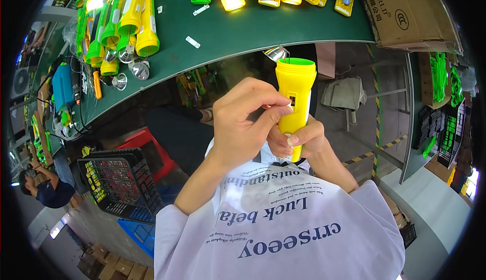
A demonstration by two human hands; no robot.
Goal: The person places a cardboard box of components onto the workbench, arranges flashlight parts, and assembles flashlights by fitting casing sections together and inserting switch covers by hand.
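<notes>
A: Head view, how's it going?
B: Right hand (pixel 307 137) is gripping the yellow flashlight body (pixel 304 95), short of the counter (pixel 177 24); left hand (pixel 249 120) is working by its side slot (pixel 293 99), can't tell if holding anything
A: Should be bracing it, not tugging the reflector (pixel 276 53)

The yellow tubular flashlight body (pixel 301 90) looks like smooth, glossy plastic. The silver cone-shaped reflector (pixel 276 53) is mirror-bright; whether metal or coated plastic, I cannot tell. The green flat tabletop (pixel 177 47) is smooth with a faint sheen, the brown box (pixel 412 19) matt cardboard, the white printed shirt (pixel 288 234) soft, matt cloth.
</notes>
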